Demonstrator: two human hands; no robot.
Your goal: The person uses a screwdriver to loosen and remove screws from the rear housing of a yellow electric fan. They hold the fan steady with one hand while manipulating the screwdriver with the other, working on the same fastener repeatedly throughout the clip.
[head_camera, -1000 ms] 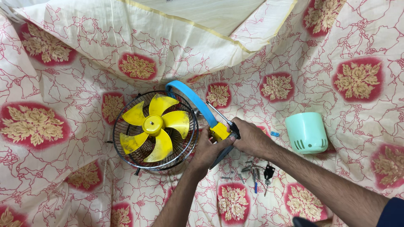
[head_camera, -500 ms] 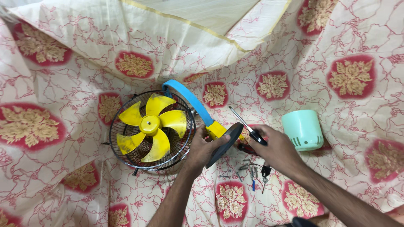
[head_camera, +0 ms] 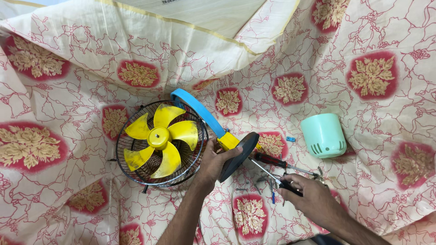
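My left hand [head_camera: 217,159] grips the yellow-bladed wire-cage table fan [head_camera: 160,143] by its dark round base [head_camera: 238,156]; my right hand [head_camera: 309,199] grasps a black-handled screwdriver [head_camera: 277,180]. The mint plastic motor cover [head_camera: 323,135] lies off, near the floral sheet's [head_camera: 386,36] right edge; reassembly remains, I judge.

The left hand [head_camera: 217,159] reaches up from the bottom edge on a bare, nearly straight forearm, fingers curled in a grip. The right hand [head_camera: 313,202] comes in from the lower right corner, palm down, fingers closed in a pinch.
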